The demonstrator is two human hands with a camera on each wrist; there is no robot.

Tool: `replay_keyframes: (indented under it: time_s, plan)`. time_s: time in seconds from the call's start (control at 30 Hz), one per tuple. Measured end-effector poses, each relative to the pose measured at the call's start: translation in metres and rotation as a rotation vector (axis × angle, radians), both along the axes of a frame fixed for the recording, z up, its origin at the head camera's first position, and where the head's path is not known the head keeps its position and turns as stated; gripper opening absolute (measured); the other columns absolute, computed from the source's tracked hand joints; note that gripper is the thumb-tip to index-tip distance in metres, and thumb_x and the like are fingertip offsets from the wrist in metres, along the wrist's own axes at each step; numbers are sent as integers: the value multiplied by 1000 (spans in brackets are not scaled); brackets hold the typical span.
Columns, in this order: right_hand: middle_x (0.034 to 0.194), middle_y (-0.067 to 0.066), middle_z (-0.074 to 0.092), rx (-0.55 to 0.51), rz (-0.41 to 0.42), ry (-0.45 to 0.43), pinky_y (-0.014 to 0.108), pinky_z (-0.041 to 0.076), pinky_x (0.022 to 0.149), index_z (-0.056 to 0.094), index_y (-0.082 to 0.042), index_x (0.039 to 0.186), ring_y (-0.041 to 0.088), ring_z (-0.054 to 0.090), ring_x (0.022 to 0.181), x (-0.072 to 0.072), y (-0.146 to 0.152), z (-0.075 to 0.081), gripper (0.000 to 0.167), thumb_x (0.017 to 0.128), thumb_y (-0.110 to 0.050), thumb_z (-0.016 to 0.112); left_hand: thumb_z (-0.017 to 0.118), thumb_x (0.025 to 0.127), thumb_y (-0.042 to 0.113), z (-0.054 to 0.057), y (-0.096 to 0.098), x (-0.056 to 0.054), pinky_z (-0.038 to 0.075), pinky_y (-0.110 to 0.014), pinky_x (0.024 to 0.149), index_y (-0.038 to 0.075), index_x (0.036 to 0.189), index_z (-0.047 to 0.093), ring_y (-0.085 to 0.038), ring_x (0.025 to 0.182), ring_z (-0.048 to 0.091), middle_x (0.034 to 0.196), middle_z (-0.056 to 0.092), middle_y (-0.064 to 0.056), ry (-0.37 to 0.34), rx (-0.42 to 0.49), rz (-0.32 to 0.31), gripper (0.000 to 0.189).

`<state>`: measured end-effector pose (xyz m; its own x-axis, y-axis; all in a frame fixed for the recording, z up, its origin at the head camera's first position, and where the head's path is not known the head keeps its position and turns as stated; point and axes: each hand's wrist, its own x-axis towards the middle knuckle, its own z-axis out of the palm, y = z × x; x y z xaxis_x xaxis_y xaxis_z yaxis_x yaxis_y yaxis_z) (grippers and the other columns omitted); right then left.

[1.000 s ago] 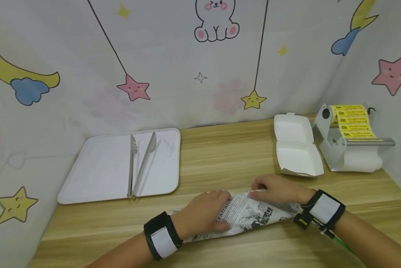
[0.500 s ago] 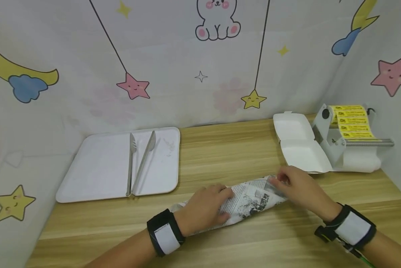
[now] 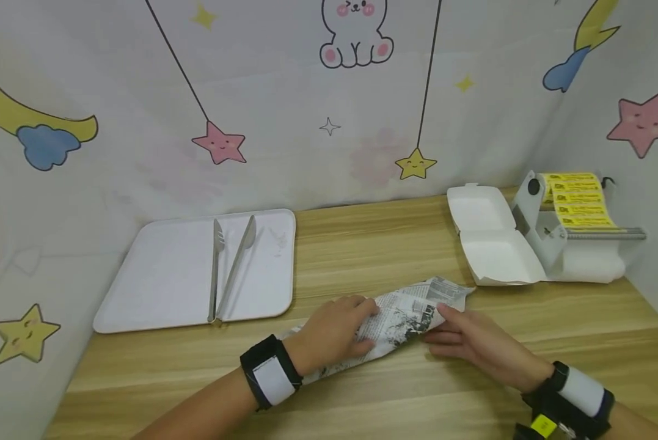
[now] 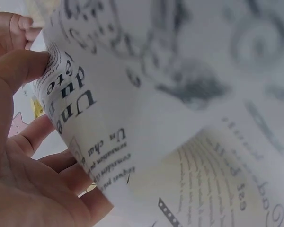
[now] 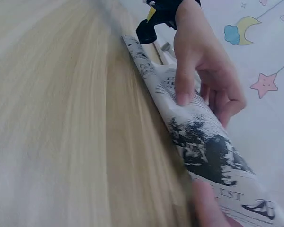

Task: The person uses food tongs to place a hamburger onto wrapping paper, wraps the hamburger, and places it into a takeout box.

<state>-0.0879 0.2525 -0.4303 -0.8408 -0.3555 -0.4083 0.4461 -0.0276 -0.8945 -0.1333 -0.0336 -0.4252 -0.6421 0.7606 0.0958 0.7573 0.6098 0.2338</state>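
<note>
Folded newsprint-style paper (image 3: 402,315) under two hands, on the desk (image 3: 361,244) to the right of the tray (image 3: 169,269) and nearer the person

The left hand (image 3: 331,333) grips the paper's middle, thumb along the near side and fingers over the top; the right hand (image 3: 482,339) pinches the near edge at the end farther from the tray, thumb uppermost; the sheet looks thin and apt to spring loose, so a steady but light left grip seems best, with the right drawing the edge snug and straight along the fold; whether anything lies inside is hidden, so hard squeezing seems unwise.
</note>
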Motion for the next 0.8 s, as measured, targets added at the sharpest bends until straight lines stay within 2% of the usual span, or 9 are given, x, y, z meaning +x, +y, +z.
replay_keyframes:
  time_s: [0.1,0.2,0.33,0.5,0.57,0.67,0.73,0.8]
  plan:
    - [131,15,62,-64,-110,19,44,51,103,20,11,153,22,65,116,-3,-7,-3,71,109,-36,50,79,90,36,-1,-1,0,58,-38,84,15,126,59,-22,111,65,125,67,-7,-13,8,5,46]
    - [134,17,60,-85,-159,47,44,51,103,20,10,153,20,66,115,-3,-14,-7,68,108,-29,53,79,90,34,-3,-2,-1,58,-37,84,14,126,60,-20,109,66,125,67,-6,-23,23,-6,46]
    - [139,16,57,-73,-154,103,41,53,101,24,9,153,16,63,117,-3,-21,-9,65,106,-22,57,79,89,33,-3,-2,-1,57,-36,86,14,127,61,-18,107,67,126,67,-4,-31,37,-40,46]
    - [129,4,61,-23,-163,119,35,56,94,30,4,149,13,63,112,-4,-27,-11,60,101,-11,63,77,91,35,-3,-2,0,56,-36,89,15,129,61,-18,112,65,131,65,-4,-39,20,-48,46]
    - [130,5,60,-9,-179,119,34,56,93,29,4,149,12,63,111,-5,-29,-12,60,99,-6,61,77,91,37,-2,-1,1,56,-37,91,16,130,61,-20,116,64,134,63,-5,-38,2,-43,47]
    - [141,15,53,33,-191,117,30,53,95,26,5,152,9,59,113,-4,-32,-12,63,97,-2,58,77,92,39,-1,0,2,54,-39,97,17,132,61,-23,124,61,139,61,-8,-44,-20,-37,48]
    - [151,20,43,67,-184,121,27,44,103,25,6,154,12,53,122,-4,-34,-11,65,97,-1,55,76,92,39,-1,0,2,53,-40,100,17,134,60,-25,127,60,142,59,-10,-52,-25,-38,50]
    - [158,22,33,81,-177,123,24,40,104,22,7,155,15,48,129,-4,-35,-11,65,97,-1,52,76,93,38,-2,1,3,51,-40,103,16,135,59,-26,131,57,145,57,-12,-70,-20,-43,51]
